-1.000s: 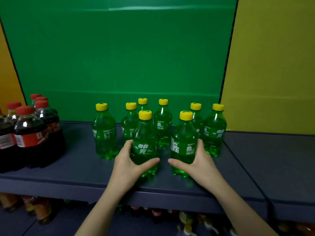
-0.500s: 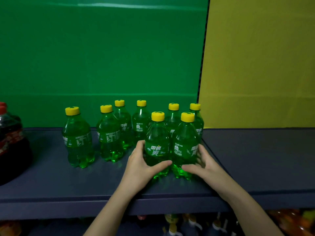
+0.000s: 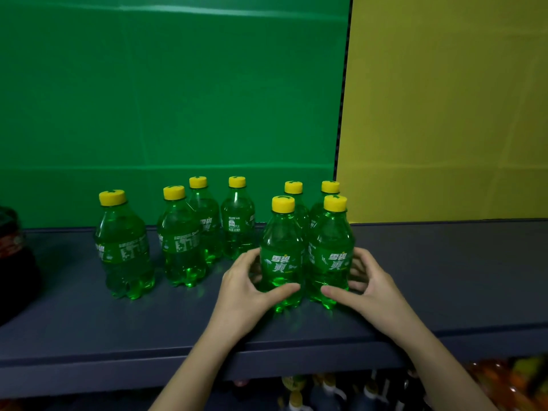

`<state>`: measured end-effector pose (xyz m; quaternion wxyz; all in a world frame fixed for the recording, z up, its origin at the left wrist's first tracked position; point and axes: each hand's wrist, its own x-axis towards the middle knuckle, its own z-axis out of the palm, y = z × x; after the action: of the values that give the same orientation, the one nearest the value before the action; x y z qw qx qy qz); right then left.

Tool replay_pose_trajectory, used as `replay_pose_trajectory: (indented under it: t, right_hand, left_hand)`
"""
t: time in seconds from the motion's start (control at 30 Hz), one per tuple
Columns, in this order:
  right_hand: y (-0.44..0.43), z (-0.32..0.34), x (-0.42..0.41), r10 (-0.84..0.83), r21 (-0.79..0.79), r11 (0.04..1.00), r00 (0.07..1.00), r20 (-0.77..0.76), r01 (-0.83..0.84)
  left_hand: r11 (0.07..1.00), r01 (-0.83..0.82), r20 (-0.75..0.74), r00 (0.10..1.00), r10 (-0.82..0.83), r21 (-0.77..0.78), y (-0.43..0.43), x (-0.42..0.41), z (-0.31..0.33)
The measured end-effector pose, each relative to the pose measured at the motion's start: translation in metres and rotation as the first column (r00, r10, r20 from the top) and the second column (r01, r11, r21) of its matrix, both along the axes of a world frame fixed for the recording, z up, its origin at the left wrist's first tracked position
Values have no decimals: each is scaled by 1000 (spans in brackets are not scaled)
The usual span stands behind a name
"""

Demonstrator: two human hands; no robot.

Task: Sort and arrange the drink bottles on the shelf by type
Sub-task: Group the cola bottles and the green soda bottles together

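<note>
1. Both hands are working the front pair of green btls. The left hand (image 3: pixel 246 287) is wrapping the left front bottle (image 3: pixel 281 256), thumb across its base, fingers curling round the far side. The right hand (image 3: pixel 366 287) is doing the same on the right front bottle (image 3: pixel 330 253).

2. Grip: each hand is grasping its own btl low down, at and below the label. Neither looks lifted; both bases seem to be sitting on the shelf (image 3: pixel 118 330).

3. What's changed: a sec ago these two stood apart, gap showing between them. Now they're pressed shoulder to shoulder, touching or near enough, labels facing fwd. They've also slid toward the two rear bottles (image 3: pixel 311 203) right behind the hands.

4. Meaning for the task: the right-hand cluster is tightening into a neat block of four, so this bit of the green group looks close to done.

5. Left of the left hand, things are looser. Two back bottles (image 3: pixel 219 218) are standing beyond the fingers, a middle bottle (image 3: pixel 181 244) further left, and a lone bottle (image 3: pixel 123 247) well apart from the rest.

6. Far left of both hands, a dark cola bottle (image 3: pixel 12 262) is peeking in at the frame edge, kept separate from the greens.

7. Judgement: stragglers on the left probably need squaring up next.
</note>
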<state>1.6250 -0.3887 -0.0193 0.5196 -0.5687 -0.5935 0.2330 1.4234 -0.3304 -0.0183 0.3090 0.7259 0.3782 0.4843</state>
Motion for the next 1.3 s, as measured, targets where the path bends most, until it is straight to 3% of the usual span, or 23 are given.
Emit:
replay_pose_trajectory:
  t: [0.2,0.63,0.77,0.9,1.0,1.13,1.2,1.3]
  right_hand:
    - [0,-3,5,-90,45,995,994,-62,93]
    - [-4,-6,3,-77,77,994,995,-62,82]
    - [-14,-1,-6,-407,440,841,903,136,313]
    - [-23,5,-37,-307,606,788,923,232,110]
    - [-17,7,-70,-99,527,847,951,293,-74]
    - [4,10,-114,153,241,938,924,350,-247]
    - [22,11,-128,152,98,976,928,340,-196]
    - [55,16,-148,77,21,996,962,263,-86]
  left_hand:
    - [995,-67,-3,998,67,76,-2,19,0]
    - [992,-109,-36,993,111,68,2,28,0]
    - [990,-124,-48,991,127,66,-7,12,4]
    - [980,-192,-9,981,193,42,4,-25,6]
    - [958,-283,-81,955,287,48,20,-48,5]
    - [945,-314,-142,935,325,93,35,-67,3]
    - [941,-324,-163,928,337,97,43,-76,3]
    - [940,-334,-214,915,342,76,58,-89,8]
